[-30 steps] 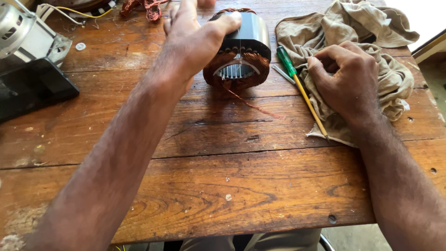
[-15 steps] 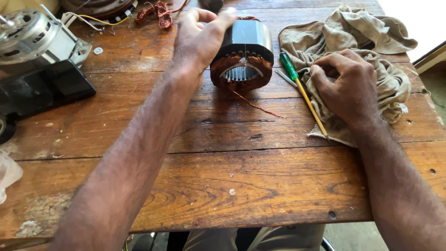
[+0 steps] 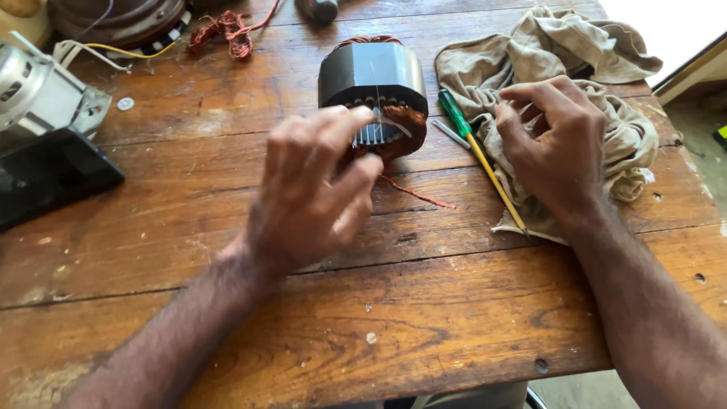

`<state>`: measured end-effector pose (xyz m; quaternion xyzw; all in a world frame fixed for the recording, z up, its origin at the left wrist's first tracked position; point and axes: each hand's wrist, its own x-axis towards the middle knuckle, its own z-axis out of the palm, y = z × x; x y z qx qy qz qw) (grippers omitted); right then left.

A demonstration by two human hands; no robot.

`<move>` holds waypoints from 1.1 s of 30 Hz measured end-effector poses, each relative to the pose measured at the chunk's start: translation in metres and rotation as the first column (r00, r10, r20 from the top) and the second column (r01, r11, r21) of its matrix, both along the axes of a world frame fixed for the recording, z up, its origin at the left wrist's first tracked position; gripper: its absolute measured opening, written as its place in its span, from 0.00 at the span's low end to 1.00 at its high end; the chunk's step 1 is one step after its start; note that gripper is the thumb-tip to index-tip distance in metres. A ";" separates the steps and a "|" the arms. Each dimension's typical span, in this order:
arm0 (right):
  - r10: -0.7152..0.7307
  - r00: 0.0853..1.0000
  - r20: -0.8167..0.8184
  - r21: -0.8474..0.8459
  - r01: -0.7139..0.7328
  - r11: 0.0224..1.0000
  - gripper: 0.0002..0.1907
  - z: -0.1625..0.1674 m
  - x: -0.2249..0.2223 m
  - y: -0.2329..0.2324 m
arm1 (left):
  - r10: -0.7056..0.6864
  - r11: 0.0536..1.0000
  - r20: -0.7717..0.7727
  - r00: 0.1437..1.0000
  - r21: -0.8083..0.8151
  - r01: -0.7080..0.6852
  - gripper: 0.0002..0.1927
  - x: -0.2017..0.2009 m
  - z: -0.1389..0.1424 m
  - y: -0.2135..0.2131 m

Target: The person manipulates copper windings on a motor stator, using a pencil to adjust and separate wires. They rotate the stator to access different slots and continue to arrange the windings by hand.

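On the worn wooden table (image 3: pixel 227 182), near its far middle, a dark motor core (image 3: pixel 372 76) wound with copper wire is lying on its side, its open end facing the person. Right in front of that open end the left hand (image 3: pixel 314 193) is hovering, blurred, its fingers (image 3: pixel 344 125) curling loosely together close to the copper winding; whether they are pinching anything cannot be told. A thin loose strand of copper wire (image 3: pixel 415 195) is trailing from the core across the planks toward the right.

Just beside the core on the right, a screwdriver (image 3: pixel 485 163) with a green handle and yellow shaft is lying slantwise, its handle near the core and its shaft running onto a crumpled beige cloth (image 3: pixel 575 53). The right hand (image 3: pixel 556 151) is resting over that cloth, fingers (image 3: pixel 530 95) bent and slightly apart, gripping nothing that can be seen.

At the left edge a grey metal motor housing (image 3: pixel 30 91) is sitting above a flat black block (image 3: pixel 49 174). Along the far edge a round dark metal part (image 3: pixel 121 19) with yellow and white leads is standing next to a tangle of reddish wire (image 3: pixel 223 34).
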<state>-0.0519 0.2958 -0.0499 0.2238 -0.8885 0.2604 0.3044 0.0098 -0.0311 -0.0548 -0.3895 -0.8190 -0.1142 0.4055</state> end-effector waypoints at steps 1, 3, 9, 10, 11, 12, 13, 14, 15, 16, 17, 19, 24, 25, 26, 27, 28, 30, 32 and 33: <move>0.000 1.000 -0.005 -0.028 0.000 1.000 0.07 0.000 0.001 -0.002 | 0.046 0.999 0.044 0.998 -0.004 -0.046 0.10 0.002 0.000 0.001; 0.061 0.992 -0.115 -0.015 -0.063 0.998 0.06 0.001 0.004 -0.006 | 0.147 0.989 0.116 0.982 -0.023 -0.145 0.14 0.002 -0.002 0.003; 0.330 0.933 -0.144 0.055 -0.325 0.944 0.12 0.007 0.026 -0.029 | 0.074 0.990 0.203 0.976 0.106 -0.097 0.09 -0.003 -0.010 -0.004; 0.409 0.898 -0.162 0.092 -0.399 0.912 0.13 0.009 0.027 -0.034 | 0.082 0.987 0.228 0.970 0.115 -0.110 0.11 0.000 -0.011 -0.006; 0.438 0.884 -0.167 0.143 -0.418 0.897 0.14 0.011 0.030 -0.041 | 0.091 0.985 0.245 0.965 0.122 -0.124 0.13 0.003 -0.011 -0.007; 0.465 0.870 -0.167 0.194 -0.433 0.880 0.16 0.012 0.035 -0.047 | 0.099 0.982 0.266 0.959 0.129 -0.137 0.15 0.004 -0.011 -0.008; 0.490 0.858 -0.156 0.242 -0.448 0.861 0.17 0.014 0.041 -0.053 | 0.107 0.980 0.280 0.954 0.129 -0.148 0.15 0.005 -0.011 -0.008; 0.484 0.866 -0.125 0.253 -0.444 0.859 0.16 0.015 0.045 -0.057 | 0.113 0.979 0.296 0.948 0.130 -0.157 0.15 0.004 -0.011 -0.008; 0.478 0.873 -0.097 0.267 -0.439 0.858 0.16 0.017 0.047 -0.061 | 0.117 0.978 0.309 0.944 0.131 -0.164 0.15 0.002 -0.010 -0.007; 0.470 0.880 -0.066 0.281 -0.436 0.855 0.16 0.018 0.049 -0.063 | 0.120 0.977 0.320 0.940 0.132 -0.170 0.15 0.001 -0.010 -0.007; 0.458 0.888 -0.039 0.279 -0.430 0.858 0.16 0.019 0.050 -0.065 | 0.121 0.976 0.337 0.934 0.133 -0.175 0.15 0.000 -0.010 -0.006; 0.431 0.902 -0.013 0.283 -0.410 0.867 0.16 0.019 0.048 -0.067 | 0.128 0.974 0.333 0.934 0.136 -0.182 0.15 -0.003 -0.009 -0.006; 0.442 0.897 0.009 0.256 -0.430 0.866 0.15 0.015 0.043 -0.065 | 0.134 0.969 0.313 0.940 0.159 -0.191 0.11 -0.003 -0.008 -0.005; 0.445 0.895 0.009 0.245 -0.434 0.867 0.15 0.014 0.043 -0.065 | 0.139 0.967 0.306 0.942 0.162 -0.196 0.09 -0.003 -0.008 -0.005; 0.464 0.886 0.000 0.244 -0.450 0.859 0.15 0.014 0.044 -0.065 | 0.144 0.966 0.298 0.944 0.165 -0.200 0.07 -0.003 -0.007 -0.005; 0.483 0.876 -0.009 0.243 -0.466 0.851 0.14 0.013 0.045 -0.065 | 0.149 0.965 0.290 0.945 0.168 -0.204 0.06 -0.003 -0.007 -0.004; 0.501 0.865 -0.021 0.243 -0.481 0.842 0.14 0.014 0.045 -0.066 | 0.148 0.964 0.293 0.944 0.169 -0.204 0.06 -0.001 -0.006 -0.004; 0.486 0.873 -0.045 0.252 -0.460 0.851 0.15 0.016 0.048 -0.067 | 0.145 0.964 0.299 0.943 0.174 -0.203 0.07 0.003 -0.004 -0.004; 0.464 0.879 -0.109 0.281 -0.421 0.863 0.14 0.021 0.050 -0.070 | 0.158 0.960 0.268 0.950 0.182 -0.211 0.07 0.003 -0.002 -0.003; 0.449 0.880 -0.154 0.301 -0.391 0.870 0.13 0.023 0.052 -0.072 | 0.162 0.959 0.257 0.953 0.186 -0.213 0.07 0.004 -0.001 -0.002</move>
